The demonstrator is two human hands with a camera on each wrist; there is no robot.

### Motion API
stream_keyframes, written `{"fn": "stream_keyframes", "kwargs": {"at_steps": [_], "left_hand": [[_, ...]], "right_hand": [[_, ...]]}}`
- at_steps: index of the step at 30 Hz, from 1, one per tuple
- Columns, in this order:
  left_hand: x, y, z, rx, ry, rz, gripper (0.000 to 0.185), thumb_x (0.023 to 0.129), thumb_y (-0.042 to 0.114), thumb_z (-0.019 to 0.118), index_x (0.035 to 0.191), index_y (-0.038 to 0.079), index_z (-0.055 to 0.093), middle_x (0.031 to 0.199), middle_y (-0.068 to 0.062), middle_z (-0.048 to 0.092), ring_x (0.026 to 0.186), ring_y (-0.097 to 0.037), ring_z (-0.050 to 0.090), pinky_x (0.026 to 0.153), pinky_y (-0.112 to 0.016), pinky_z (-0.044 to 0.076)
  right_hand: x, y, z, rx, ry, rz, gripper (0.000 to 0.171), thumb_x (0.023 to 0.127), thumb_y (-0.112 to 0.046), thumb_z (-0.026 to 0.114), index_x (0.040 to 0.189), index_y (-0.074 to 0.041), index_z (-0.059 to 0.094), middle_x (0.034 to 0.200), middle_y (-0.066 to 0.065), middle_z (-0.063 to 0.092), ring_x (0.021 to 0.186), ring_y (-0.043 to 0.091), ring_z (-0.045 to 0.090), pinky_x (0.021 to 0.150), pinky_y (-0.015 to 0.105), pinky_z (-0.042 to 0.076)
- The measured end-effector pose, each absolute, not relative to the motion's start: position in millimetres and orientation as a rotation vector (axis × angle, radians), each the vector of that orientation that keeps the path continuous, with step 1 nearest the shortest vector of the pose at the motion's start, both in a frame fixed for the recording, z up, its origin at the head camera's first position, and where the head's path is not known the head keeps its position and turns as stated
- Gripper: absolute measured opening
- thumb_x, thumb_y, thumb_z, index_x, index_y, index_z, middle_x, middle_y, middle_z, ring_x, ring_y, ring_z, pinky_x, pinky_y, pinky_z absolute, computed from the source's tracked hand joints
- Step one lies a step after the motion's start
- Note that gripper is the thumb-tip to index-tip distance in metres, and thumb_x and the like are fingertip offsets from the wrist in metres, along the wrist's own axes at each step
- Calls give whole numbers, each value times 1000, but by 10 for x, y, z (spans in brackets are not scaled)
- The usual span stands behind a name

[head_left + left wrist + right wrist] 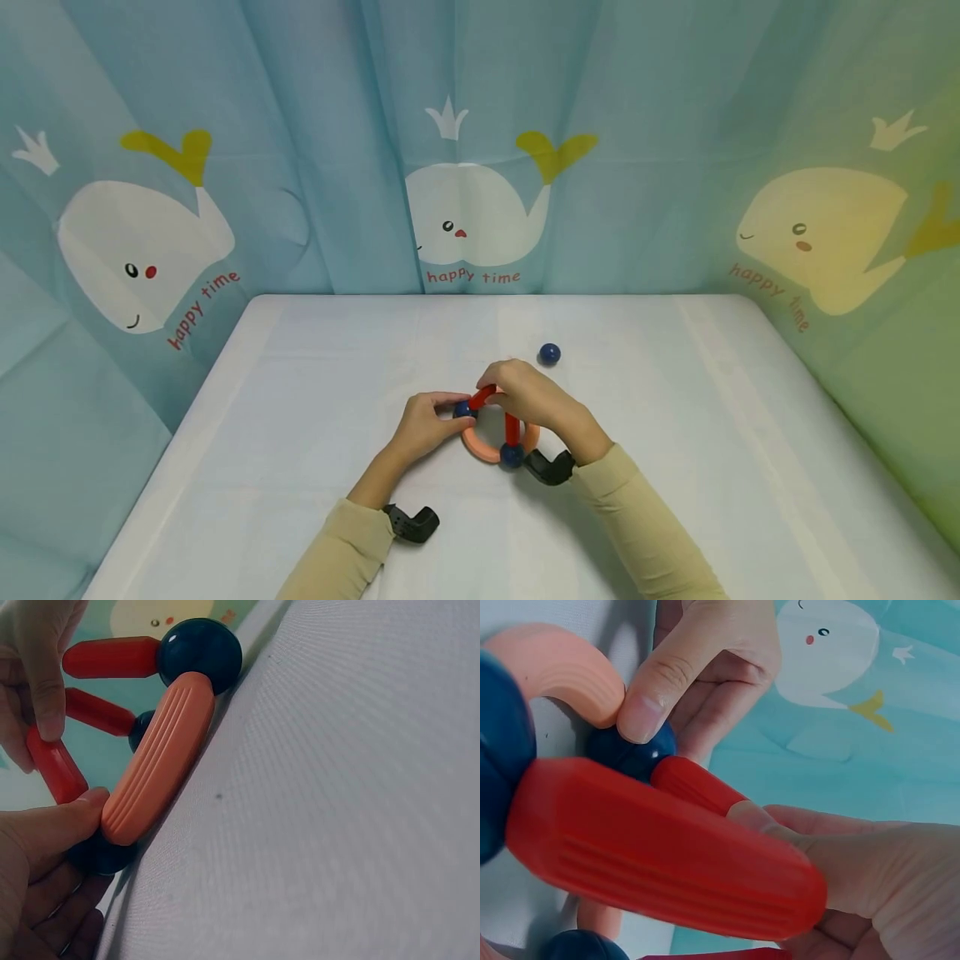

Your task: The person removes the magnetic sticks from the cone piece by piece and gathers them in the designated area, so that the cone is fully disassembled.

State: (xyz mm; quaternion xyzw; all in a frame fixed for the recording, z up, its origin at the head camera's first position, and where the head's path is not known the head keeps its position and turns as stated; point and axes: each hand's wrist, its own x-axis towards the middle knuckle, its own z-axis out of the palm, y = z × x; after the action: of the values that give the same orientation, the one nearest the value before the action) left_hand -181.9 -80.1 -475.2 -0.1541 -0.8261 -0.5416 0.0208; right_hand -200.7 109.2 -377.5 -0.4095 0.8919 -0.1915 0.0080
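Note:
A ring of curved orange pieces [480, 448] joined by dark blue balls lies on the table. My left hand [422, 429] holds the ball [464, 409] on the ring's left side between thumb and fingers. Between thumb and fingers, my right hand [532, 396] pinches a red rod [56, 769] whose lower end meets that ball. A second red rod [513, 429] rises from the front ball [512, 455]. Farther back, a third red rod [101, 712] stands on another ball [140, 733], seen in the left wrist view. My right hand covers the ring's far side in the head view.
Behind the ring, a loose blue ball [550, 354] lies on the white tabletop [337, 350]. A blue-green curtain [660, 167] with printed whales borders the table at the back and both sides. Each wrist carries a black camera mount [412, 523].

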Motion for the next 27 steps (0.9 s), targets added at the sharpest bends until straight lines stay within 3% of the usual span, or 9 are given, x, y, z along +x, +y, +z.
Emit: {"fn": "stream_keyframes", "kwargs": {"at_steps": [7, 18, 27], "left_hand": [[-1805, -787, -4735, -496, -2553, -1669, 32, 74, 19, 78, 101, 5, 71, 99, -6, 68, 95, -21, 61, 83, -36, 47], [-1828, -821, -4757, -466, -2500, -1725, 33, 72, 18, 79, 101, 3, 71, 97, -7, 68, 93, -21, 61, 81, -36, 48], [-1799, -803, -4755, -472, -2530, -1731, 33, 74, 19, 78, 103, 4, 70, 100, -9, 67, 94, -22, 61, 82, -38, 48]], "right_hand": [[-1994, 1104, -3741, -1321, 2777, -608, 17, 76, 3, 71, 92, -1, 70, 90, 7, 66, 84, 20, 61, 75, 30, 49], [-2004, 1177, -3388, -1365, 2833, -683, 16, 77, 6, 69, 90, -4, 71, 88, 4, 66, 84, 17, 61, 73, 28, 49], [-1986, 1495, -3475, -1158, 2894, -924, 17, 77, 3, 71, 93, -2, 70, 90, 4, 67, 85, 19, 62, 74, 35, 51]]}}
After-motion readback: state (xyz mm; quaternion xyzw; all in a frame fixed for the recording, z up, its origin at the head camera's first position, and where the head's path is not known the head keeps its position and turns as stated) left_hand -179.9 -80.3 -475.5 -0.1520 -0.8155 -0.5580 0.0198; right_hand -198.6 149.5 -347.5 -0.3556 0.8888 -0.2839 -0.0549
